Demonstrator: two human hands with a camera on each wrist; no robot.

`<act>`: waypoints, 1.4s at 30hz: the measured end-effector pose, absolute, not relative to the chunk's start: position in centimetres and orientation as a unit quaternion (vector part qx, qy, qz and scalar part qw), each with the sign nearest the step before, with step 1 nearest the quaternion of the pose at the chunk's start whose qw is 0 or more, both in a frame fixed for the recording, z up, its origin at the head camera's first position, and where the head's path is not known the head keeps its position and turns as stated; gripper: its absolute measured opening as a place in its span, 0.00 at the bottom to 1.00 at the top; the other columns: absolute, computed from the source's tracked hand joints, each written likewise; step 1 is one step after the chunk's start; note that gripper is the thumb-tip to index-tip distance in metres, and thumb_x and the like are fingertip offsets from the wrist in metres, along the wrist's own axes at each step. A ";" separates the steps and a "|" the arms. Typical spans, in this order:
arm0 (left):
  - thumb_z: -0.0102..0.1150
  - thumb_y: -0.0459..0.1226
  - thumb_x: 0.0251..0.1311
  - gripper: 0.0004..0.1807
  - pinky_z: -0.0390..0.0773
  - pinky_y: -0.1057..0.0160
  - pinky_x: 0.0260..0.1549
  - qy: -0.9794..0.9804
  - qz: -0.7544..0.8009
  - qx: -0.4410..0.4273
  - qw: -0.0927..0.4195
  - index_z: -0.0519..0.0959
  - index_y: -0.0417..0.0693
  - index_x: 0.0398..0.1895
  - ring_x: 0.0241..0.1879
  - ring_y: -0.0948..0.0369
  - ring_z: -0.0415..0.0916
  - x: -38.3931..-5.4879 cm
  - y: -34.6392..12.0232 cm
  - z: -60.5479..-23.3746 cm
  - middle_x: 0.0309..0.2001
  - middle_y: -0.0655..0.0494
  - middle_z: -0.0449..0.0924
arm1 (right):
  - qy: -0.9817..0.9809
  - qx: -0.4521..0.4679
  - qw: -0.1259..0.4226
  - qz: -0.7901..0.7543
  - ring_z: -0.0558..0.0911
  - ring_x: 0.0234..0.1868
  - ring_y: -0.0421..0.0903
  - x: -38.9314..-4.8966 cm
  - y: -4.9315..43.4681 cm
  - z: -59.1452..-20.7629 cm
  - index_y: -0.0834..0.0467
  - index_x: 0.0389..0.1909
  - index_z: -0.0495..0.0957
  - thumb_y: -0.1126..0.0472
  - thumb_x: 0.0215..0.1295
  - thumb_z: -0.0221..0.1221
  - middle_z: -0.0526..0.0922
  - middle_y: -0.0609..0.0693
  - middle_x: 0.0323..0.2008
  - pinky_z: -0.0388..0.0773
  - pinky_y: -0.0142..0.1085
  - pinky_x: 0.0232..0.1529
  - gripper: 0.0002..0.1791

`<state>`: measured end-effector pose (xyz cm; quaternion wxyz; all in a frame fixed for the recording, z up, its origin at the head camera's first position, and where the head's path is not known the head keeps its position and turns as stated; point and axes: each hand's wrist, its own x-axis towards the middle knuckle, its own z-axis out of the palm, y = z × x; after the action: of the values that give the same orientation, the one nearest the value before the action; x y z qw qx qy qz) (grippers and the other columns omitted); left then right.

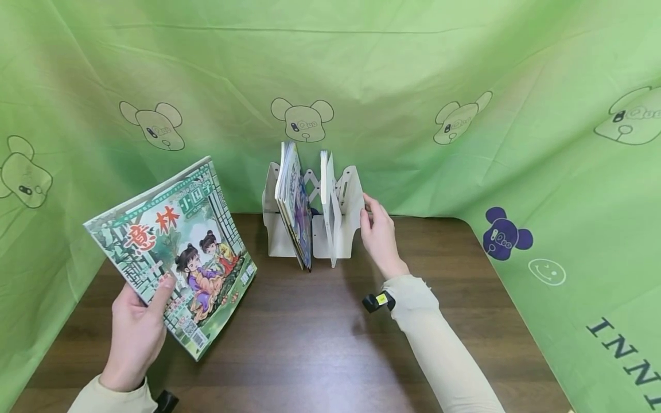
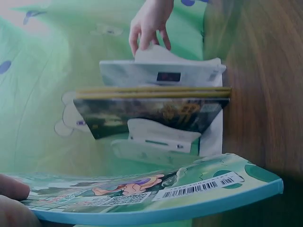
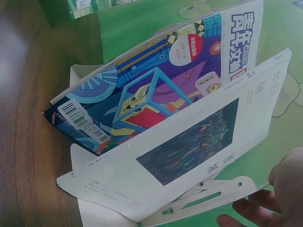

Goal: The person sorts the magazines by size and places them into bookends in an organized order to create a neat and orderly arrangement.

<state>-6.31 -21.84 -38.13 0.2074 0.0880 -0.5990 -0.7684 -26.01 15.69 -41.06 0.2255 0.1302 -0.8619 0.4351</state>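
Observation:
My left hand [image 1: 138, 330] grips a green magazine [image 1: 206, 258] by its lower left edge, thumb across the front cover, held up left of the white bookend rack [image 1: 281, 244]. The cover shows two cartoon children and large red characters. My right hand [image 1: 379, 235] touches the rack's right end plate [image 1: 353, 201] with its fingertips. Inside the rack, magazines with a colourful cover [image 3: 156, 94] lean on the left side. A white magazine [image 3: 189, 142] with a dark picture stands near the right plate.
The rack stands at the back of the brown wooden table [image 1: 310, 332]. Behind and around it hangs a green curtain [image 1: 372, 69] printed with bear heads. A black wrist strap [image 1: 378, 301] sits on the right sleeve.

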 end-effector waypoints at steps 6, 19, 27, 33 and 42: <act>0.54 0.26 0.75 0.21 0.85 0.65 0.44 -0.632 -0.747 0.077 0.191 0.74 0.36 0.68 0.49 0.64 0.86 -5.9 -20.7 -37.8 0.54 0.57 0.87 | -0.865 0.125 0.217 0.435 0.85 0.51 0.64 -25.9 15.7 -41.3 0.70 0.69 0.71 0.71 0.77 0.52 0.80 0.70 0.56 0.83 0.52 0.54 0.22; 0.55 0.28 0.75 0.17 0.86 0.68 0.41 -0.681 -0.709 0.035 0.178 0.76 0.36 0.64 0.45 0.66 0.87 -6.9 -18.8 -38.0 0.49 0.63 0.89 | -0.866 0.124 0.220 0.432 0.85 0.51 0.64 -26.0 16.0 -41.5 0.70 0.69 0.71 0.71 0.77 0.52 0.80 0.70 0.56 0.83 0.52 0.54 0.22; 0.54 0.30 0.76 0.20 0.84 0.70 0.44 -0.713 -0.680 0.027 0.170 0.74 0.33 0.68 0.48 0.70 0.85 -8.6 -17.8 -38.6 0.51 0.71 0.86 | -0.865 0.125 0.221 0.433 0.85 0.50 0.64 -26.1 16.0 -41.5 0.70 0.69 0.72 0.71 0.77 0.52 0.80 0.71 0.56 0.83 0.52 0.53 0.22; 0.53 0.30 0.77 0.21 0.83 0.70 0.47 -0.705 -0.689 0.032 0.167 0.72 0.33 0.70 0.50 0.70 0.84 -9.8 -17.1 -39.3 0.55 0.65 0.85 | -0.862 0.132 0.223 0.436 0.85 0.50 0.65 -26.0 15.9 -41.5 0.70 0.69 0.71 0.71 0.77 0.52 0.80 0.72 0.56 0.83 0.53 0.53 0.22; 0.52 0.28 0.76 0.21 0.81 0.72 0.50 -0.695 -0.693 0.019 0.190 0.72 0.32 0.69 0.52 0.70 0.83 -11.4 -16.0 -39.8 0.62 0.34 0.80 | -0.860 0.138 0.234 0.431 0.85 0.48 0.65 -26.0 15.7 -41.4 0.71 0.68 0.72 0.72 0.76 0.52 0.81 0.71 0.56 0.84 0.52 0.52 0.22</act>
<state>-11.38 -16.04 -39.75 0.1903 0.0194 -0.6947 -0.6934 -26.02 15.70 -41.36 0.2341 0.1384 -0.8602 0.4314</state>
